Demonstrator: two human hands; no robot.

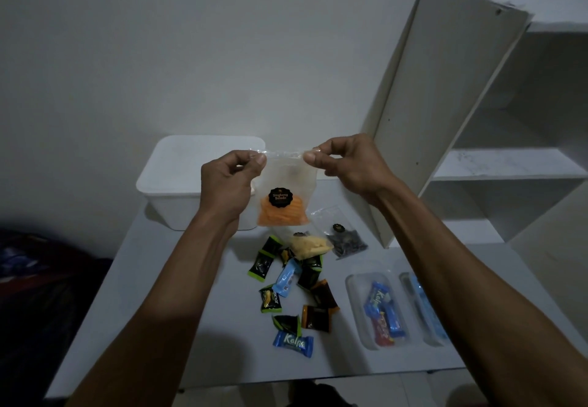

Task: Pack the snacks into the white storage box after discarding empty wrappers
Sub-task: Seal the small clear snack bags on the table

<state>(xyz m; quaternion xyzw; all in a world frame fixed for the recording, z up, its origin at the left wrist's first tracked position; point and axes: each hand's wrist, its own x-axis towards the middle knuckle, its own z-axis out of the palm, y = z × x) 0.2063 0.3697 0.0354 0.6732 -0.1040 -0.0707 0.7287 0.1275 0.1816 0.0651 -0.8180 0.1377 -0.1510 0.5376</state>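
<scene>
Both hands' (pixel 227 180) (pixel 345 164) pinching grip on crinkly clear pouch (pixel 283 193), orange chips inside.

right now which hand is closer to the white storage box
Left. The left hand pinches the orange snack bag right in front of the white storage box; the right hand is off to its right.

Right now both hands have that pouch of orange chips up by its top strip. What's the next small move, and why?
Probably carry the pouch back and lower it into the white storage box. It is clearly not an empty wrapper: orange chips fill its bottom. The left hand and right hand pinch its top corners, and the box sits just behind, with no lid visible.
</scene>
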